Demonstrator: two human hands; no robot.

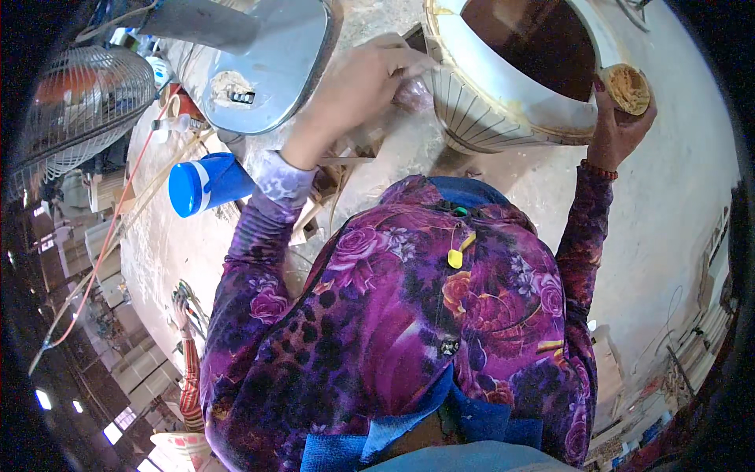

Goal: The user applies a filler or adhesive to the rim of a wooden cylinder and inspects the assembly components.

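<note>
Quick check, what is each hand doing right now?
Left hand: closed on a crumpled clear bag beside the large white ribbed vessel.
Right hand: gripping a round tan pad at the vessel's rim.

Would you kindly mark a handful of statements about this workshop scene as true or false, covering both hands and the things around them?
1. The right hand holds a round tan pad against the rim of the large white curved piece. True.
2. The left hand rests on the blue jug. False: it is pressed to the left side of the large white curved piece; the blue jug lies apart, lower left.
3. A wire-caged fan stands at the far left. True.
4. The person wears a plain white shirt. False: the sleeves are purple with a flower print.
5. The inside of the white piece is dark brown. True.
</note>
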